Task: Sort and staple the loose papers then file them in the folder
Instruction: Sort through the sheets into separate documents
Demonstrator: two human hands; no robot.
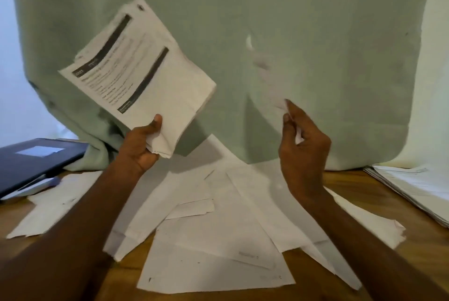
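Note:
My left hand (142,146) grips the lower corner of a bundle of printed papers (138,67), held up and tilted, black bars across its top sheet. My right hand (302,147) is raised to the right and pinches a single sheet (266,70), seen almost edge-on and blurred by motion. Below both hands, several loose white sheets (218,223) lie overlapping on the wooden table (379,194). A dark folder (36,162) with a white label lies at the left edge. No stapler is in sight.
A pale green cloth (267,9) hangs behind the table and drapes onto its back edge. A neat stack of papers (418,189) sits at the far right. More loose sheets (53,208) lie at the left beside the folder.

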